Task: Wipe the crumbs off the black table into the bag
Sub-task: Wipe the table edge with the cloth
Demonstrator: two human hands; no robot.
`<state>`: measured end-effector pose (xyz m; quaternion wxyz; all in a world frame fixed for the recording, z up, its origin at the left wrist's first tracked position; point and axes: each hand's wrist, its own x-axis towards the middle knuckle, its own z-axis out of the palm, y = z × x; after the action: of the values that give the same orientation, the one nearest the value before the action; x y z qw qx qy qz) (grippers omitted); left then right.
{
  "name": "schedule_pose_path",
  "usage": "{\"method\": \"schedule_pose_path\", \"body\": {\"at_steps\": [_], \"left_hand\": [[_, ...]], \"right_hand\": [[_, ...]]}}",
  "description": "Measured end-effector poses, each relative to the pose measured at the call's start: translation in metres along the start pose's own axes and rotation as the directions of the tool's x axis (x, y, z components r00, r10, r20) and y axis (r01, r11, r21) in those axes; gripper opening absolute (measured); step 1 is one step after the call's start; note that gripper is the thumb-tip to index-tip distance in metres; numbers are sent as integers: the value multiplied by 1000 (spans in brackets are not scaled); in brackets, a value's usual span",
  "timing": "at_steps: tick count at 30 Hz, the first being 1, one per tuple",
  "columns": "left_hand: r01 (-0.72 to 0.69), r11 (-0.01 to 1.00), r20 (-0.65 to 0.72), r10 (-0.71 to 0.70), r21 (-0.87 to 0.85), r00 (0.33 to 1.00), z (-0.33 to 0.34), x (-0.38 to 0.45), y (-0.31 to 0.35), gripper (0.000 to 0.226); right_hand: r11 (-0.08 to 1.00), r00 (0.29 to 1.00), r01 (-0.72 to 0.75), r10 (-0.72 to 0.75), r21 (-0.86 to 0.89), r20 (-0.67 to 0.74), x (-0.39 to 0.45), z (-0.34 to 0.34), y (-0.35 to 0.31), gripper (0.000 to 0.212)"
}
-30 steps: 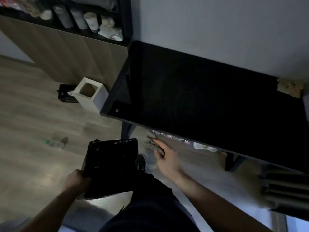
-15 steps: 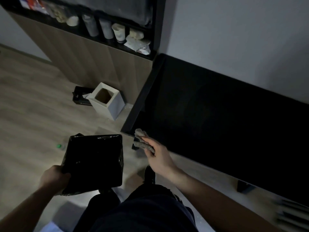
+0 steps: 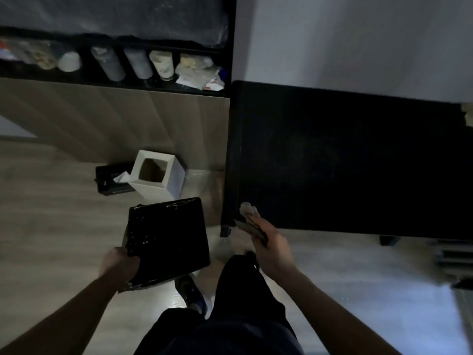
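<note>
Nearer now, white bin (image 3: pixel 157 176) stands behind black bag (image 3: pixel 167 239).

Pretty dim in here, honestly. The table (image 3: pixel 345 162) is plain matte black, no pattern at all, and the bag (image 3: pixel 167 239) is a shiny black with little glints on it. The cloth (image 3: pixel 247 210) looks greyish-beige. There's a white bin (image 3: pixel 160 178) with a brown inside, sitting on a pale wood-grain floor (image 3: pixel 51 213). The wall (image 3: pixel 358 42) is light grey, the shelf (image 3: pixel 115 83) black-framed with whitish cups (image 3: pixel 161 64).
</note>
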<state>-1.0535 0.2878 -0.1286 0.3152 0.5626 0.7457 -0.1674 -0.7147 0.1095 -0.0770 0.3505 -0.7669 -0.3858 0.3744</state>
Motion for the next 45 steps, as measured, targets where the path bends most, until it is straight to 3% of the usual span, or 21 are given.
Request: {"method": "schedule_pose_path", "body": {"at_steps": [7,14,22,30,35,45], "left_hand": [[-55,996,63,51,66,997,-22,60,60,24],[-94,991,44,90,97,995,-19,114,129,23],[-162,981,66,156,110,986,33,209,182,28],[-149,982,75,141,118,987,106,323,214,30],[-149,980,60,143,131,988,148,380,232,32],[-107,988,146,90,113,985,206,457,246,39]], "right_hand": [[993,990,41,-25,111,-137,33,7,-17,69],[992,973,56,-29,113,-227,118,-13,-19,63],[998,940,56,-62,-28,-334,238,-9,2,50],[989,910,29,-86,-146,-405,357,3,32,51],[917,876,-17,-178,-399,-448,370,26,46,52],[907,858,-77,-151,-413,-491,372,33,42,55]]}}
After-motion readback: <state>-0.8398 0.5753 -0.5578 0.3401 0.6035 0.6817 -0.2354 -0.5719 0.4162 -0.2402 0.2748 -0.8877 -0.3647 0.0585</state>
